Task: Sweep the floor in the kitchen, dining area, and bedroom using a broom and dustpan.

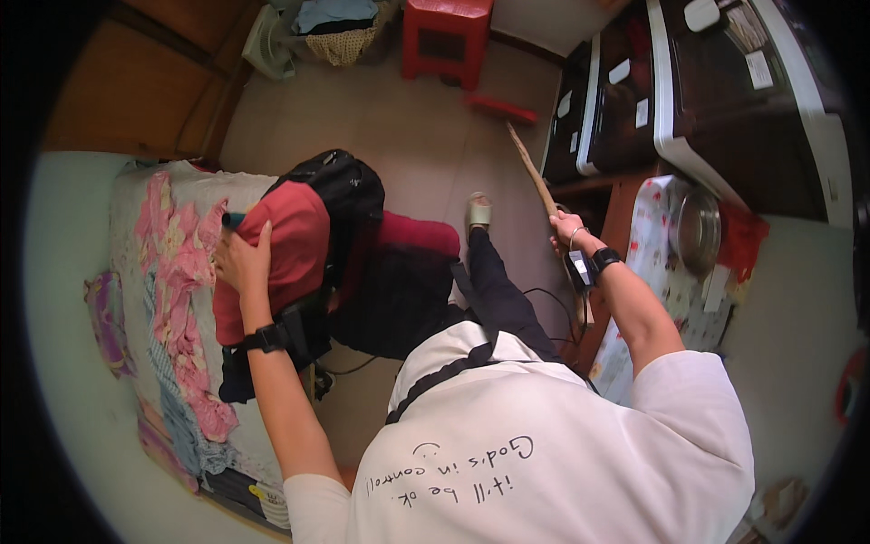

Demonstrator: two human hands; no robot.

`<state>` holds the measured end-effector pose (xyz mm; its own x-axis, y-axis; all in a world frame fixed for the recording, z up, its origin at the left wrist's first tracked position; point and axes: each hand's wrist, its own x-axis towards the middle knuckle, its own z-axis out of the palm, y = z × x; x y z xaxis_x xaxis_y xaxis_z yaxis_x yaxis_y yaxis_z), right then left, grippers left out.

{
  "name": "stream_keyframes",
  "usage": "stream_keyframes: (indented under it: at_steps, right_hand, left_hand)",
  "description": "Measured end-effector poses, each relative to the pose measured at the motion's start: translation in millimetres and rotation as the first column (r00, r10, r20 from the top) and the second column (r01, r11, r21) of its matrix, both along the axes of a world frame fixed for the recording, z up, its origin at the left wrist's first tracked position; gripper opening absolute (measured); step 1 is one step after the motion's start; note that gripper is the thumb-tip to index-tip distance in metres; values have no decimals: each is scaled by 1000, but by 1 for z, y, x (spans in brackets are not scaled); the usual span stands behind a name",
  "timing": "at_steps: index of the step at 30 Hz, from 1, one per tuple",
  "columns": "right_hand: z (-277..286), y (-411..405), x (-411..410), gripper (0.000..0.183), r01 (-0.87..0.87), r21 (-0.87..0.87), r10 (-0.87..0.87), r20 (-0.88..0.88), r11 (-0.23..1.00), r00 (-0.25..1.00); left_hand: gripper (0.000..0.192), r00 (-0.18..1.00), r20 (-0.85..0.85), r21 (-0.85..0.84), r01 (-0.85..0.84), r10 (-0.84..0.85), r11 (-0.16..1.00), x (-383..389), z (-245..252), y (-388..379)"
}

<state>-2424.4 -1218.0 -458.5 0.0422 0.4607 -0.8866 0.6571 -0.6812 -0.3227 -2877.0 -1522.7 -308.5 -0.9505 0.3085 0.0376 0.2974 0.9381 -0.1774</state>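
My right hand (565, 228) is wrapped around the wooden stick handle (532, 166) of a broom, on the right. At the handle's far end a red broom head (503, 110) lies on the floor, slightly blurred. To the left, my left hand (246, 262) grips the edge of a red padded chair back (292, 224), thumb on its near face, some fingers hidden. A dark teal tube end (233, 219) shows beside those fingers. Against the chair back sits a black backpack (350, 187). Dark cloth (401, 292) covers part of the magenta chair seat (421, 234).
A bed (258, 449) with rumpled pink cloth (183, 272) runs along the left. Dark drawer units (625, 88) and a table with a metal basin (699, 231) line the right. Ahead stand a red plastic stool (446, 41), a white fan (268, 44) and a clothes basket (387, 41). Cables (554, 296) hang near my leg.
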Motion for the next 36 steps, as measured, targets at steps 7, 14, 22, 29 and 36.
stream_keyframes:
  at_steps: [7, 14, 22, 29, 36]
  right_hand:
    - [22, -135, 44, 19, 31, -1, -31, -21, 1000, 999]
    - [54, -253, 100, 36, 1, 19, -2, 14, 1000, 1000]
    - [38, -397, 168, 50, -208, 147, 193, 114, 967, 975]
    - [49, -536, 212, 46, 31, 112, -34, 17, 993, 999]
    - [71, -679, 229, 49, 80, 69, -89, 132, 994, 987]
  left_hand:
    - [78, 893, 50, 196, 431, -448, 881, -17, 3, -54]
    - [69, 805, 202, 237, 512, -557, 826, -25, 27, -135]
    - [69, 831, 160, 388, 443, -533, 808, -44, -29, -214]
    - [69, 799, 135, 437, 483, -587, 758, -79, -53, -205]
    - [63, 794, 130, 402, 505, -594, 764, -82, -58, -201]
